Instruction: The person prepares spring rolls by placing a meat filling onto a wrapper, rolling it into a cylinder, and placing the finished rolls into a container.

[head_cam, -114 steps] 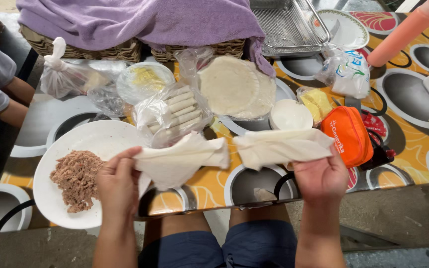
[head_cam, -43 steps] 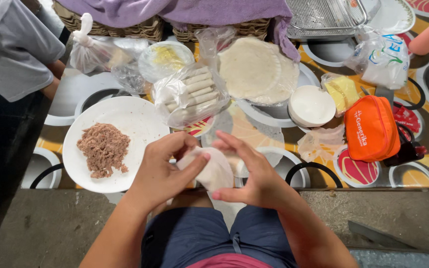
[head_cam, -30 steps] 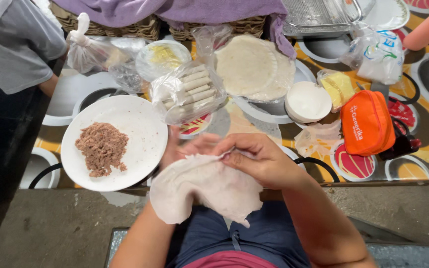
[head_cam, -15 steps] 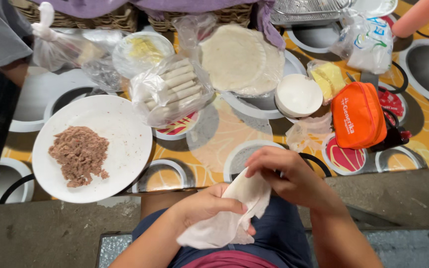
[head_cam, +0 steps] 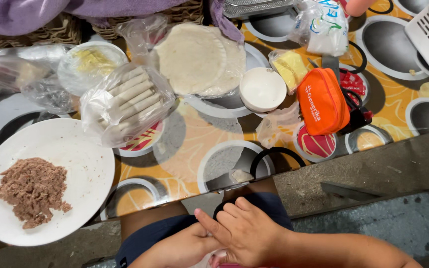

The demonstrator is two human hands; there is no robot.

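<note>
at 6 o'clock the right hand (head_cam: 247, 233) lies flat over the left hand (head_cam: 184, 250) above the lap, pressing a mostly hidden white wrapper (head_cam: 205, 259); grip unclear. farther, white plate of mince (head_cam: 83, 171) at 9, clear bag of rolls (head_cam: 125, 101) at 11, orange pouch (head_cam: 322, 101) at 1 on the counter (head_cam: 194, 144).

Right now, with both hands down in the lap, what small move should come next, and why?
Probably lift the thin white wrapper up onto the bare table. The right hand lies over the left hand in the lap, the wrapper barely showing between them, while the plate with minced filling waits on the table.
</note>
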